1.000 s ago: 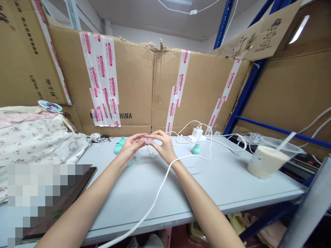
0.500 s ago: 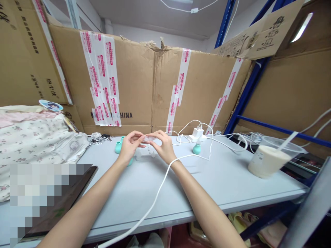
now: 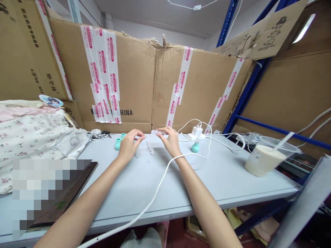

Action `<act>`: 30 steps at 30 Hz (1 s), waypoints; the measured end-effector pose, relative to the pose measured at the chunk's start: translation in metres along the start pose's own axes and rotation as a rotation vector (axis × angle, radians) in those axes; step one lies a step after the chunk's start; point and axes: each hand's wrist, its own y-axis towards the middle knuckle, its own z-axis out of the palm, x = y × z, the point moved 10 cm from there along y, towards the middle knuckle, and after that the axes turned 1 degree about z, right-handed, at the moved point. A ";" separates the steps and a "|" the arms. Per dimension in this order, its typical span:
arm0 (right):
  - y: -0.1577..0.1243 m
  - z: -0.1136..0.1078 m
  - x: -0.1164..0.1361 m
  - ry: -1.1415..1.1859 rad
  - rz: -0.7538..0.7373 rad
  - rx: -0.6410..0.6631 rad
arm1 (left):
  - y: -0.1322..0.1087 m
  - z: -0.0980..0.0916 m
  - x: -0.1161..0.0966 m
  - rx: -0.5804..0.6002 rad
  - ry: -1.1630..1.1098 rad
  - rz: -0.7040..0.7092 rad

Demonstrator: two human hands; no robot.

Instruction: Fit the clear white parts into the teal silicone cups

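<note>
Teal bulbs [image 3: 118, 144] stand open-necked beside your left hand [image 3: 130, 144] in the head view, the only one you have, toward the back of the grey table [image 3: 160, 196]. Your hands are apart. Your right hand [image 3: 170, 141] pinches a clear piece [image 3: 154, 132] at its fingertips; your left thumb and forefinger nearly meet, but you cannot tell whether anything sits between them. More clear parts rest between your hands: a short row of small ones [image 3: 152, 151] and a taller one [image 3: 138, 152] near your left fingers. By the white charger [image 3: 197, 131], a separate bulb [image 3: 195, 148] bears a clear top, so one seems done; the open necks and loose parts suggest others are left. Your left hand covers part of the bulb group, leaving its count uncertain. The clear parts blend into the tabletop, their shapes hard to read. Pixelation masks much of the dark tablet [image 3: 69, 189].
</note>
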 end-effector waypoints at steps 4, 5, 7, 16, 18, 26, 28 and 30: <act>-0.005 0.020 -0.010 -0.045 0.022 0.200 | 0.000 0.012 0.020 0.104 0.103 -0.045; -0.006 0.025 -0.011 -0.074 0.024 0.238 | 0.001 0.010 0.023 0.108 0.121 -0.058; -0.009 0.028 -0.012 -0.146 0.023 0.265 | 0.004 0.003 0.022 0.100 0.137 -0.060; -0.020 0.003 -0.061 -0.163 0.200 -0.065 | -0.060 0.089 -0.086 0.718 -0.061 0.234; -0.024 0.000 -0.076 -0.162 0.249 -0.117 | -0.079 0.111 -0.097 0.810 -0.101 0.259; -0.025 -0.010 -0.108 -0.106 0.406 -0.202 | -0.093 0.135 -0.090 0.835 -0.182 0.140; -0.024 -0.010 -0.109 -0.094 0.409 -0.204 | -0.096 0.140 -0.094 0.823 -0.156 0.120; -0.024 -0.010 -0.110 -0.076 0.416 -0.207 | -0.099 0.146 -0.100 0.798 -0.112 0.114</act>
